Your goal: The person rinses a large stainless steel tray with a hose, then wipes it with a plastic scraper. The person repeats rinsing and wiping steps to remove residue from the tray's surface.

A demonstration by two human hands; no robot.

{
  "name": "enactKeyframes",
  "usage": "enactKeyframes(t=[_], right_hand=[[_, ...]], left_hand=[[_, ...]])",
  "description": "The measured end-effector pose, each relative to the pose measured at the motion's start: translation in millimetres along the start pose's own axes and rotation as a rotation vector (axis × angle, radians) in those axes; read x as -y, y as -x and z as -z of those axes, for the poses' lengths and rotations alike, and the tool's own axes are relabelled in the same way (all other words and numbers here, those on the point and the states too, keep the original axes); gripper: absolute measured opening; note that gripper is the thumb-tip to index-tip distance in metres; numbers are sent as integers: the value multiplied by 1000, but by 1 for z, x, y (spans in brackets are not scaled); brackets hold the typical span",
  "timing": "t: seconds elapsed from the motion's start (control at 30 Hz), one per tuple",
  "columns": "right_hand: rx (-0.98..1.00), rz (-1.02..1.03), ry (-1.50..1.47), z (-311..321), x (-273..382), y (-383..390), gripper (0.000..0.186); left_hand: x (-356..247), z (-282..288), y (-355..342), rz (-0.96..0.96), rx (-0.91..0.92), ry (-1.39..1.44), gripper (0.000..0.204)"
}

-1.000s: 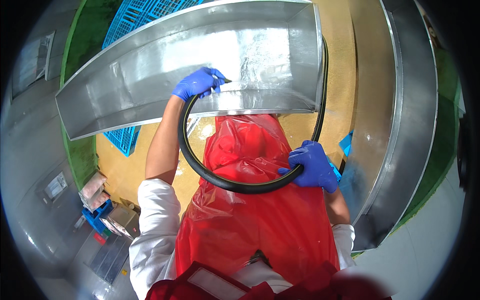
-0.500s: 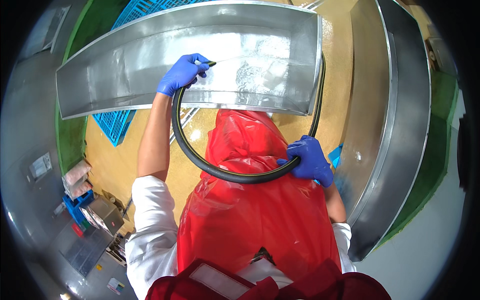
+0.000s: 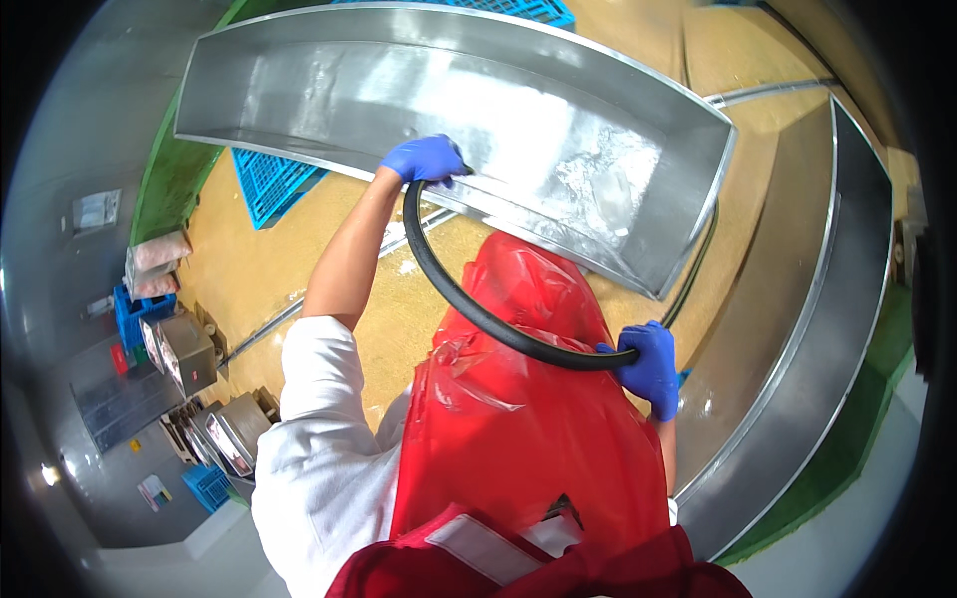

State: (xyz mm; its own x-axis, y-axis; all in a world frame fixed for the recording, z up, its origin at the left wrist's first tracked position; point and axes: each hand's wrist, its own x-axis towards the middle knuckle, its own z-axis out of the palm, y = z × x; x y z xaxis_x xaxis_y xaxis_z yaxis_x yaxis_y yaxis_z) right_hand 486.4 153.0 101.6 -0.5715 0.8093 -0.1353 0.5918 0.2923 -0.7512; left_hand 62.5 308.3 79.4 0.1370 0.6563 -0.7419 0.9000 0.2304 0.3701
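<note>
A black hose with a thin stripe loops across in front of my red apron. My left hand, in a blue glove, is closed round the hose near its end, over the near rim of a long metal trough. The hose's open end points into the trough, where a wet, shiny patch lies toward the right. Lower right, my right hand, also blue-gloved, grips the hose farther along. From there the hose runs up past the trough's right end.
Another long metal trough stands to the right. Blue plastic pallets show under the near trough and beyond it. Metal trays and a blue crate stand at left. A pipe crosses the tan floor.
The view has turned, so the trough slants down to the right. My left hand has come back toward the trough's near rim with the hose end. Both hands keep their hold.
</note>
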Motion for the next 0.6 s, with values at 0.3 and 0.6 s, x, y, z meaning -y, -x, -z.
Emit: enactKeyframes(t=[0.3, 0.6], right_hand=[[-7, 150, -12, -46, 66, -123, 29], [182, 174, -51, -79, 133, -245, 27]], left_hand=[[214, 126, 174, 604, -911, -259, 28], [311, 187, 305, 977, -1017, -238, 30]])
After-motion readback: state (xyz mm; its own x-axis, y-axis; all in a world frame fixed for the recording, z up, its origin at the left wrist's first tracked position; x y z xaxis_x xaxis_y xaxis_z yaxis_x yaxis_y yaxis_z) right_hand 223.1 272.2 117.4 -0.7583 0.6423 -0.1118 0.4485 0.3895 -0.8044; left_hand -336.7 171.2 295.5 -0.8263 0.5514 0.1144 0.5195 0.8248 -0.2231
